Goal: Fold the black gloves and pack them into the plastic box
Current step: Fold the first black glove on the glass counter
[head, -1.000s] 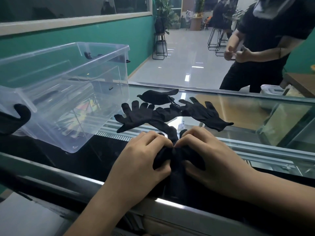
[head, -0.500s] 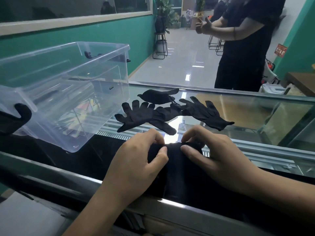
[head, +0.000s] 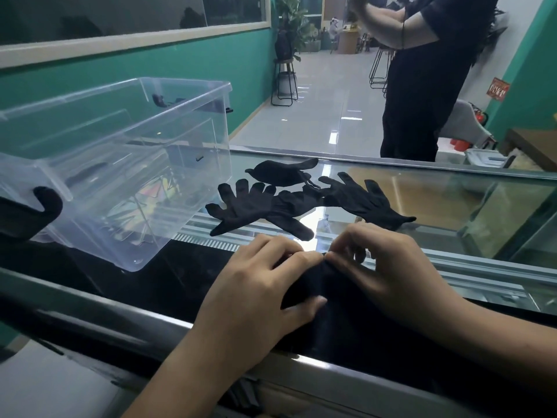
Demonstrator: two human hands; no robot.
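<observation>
Legend: The glass-topped surface (head: pixel 452 203) is shown spanning the whole view. The clear plastic box (head: pixel 187 164), open at the top, is set at about ten o'clock from the hands, near them but apart. The left hand (head: pixel 256 294) and the right hand (head: pixel 391 276) are brought together at the near edge of the surface, and one black glove (head: pixel 313 282) is held between them. Its upper edge is pinched by the curled fingertips of both hands where they meet, and the cloth below is pressed by the left thumb. The loose gloves (head: pixel 241 206), three in number, are laid flat at twelve o'clock just beyond the hands and overlap one another near the cuffs. The gloves are judged to be thin, light, limp fabric, not fragile, by which no shape is kept unaided. On the smooth glass a fold may be expected to slide or spring open unless it is held down. Hold is best taken across the folded edge, with all layers pinched together. A single glove finger is not to be taken, since the bundle would probably unfurl on the way to the box.
</observation>
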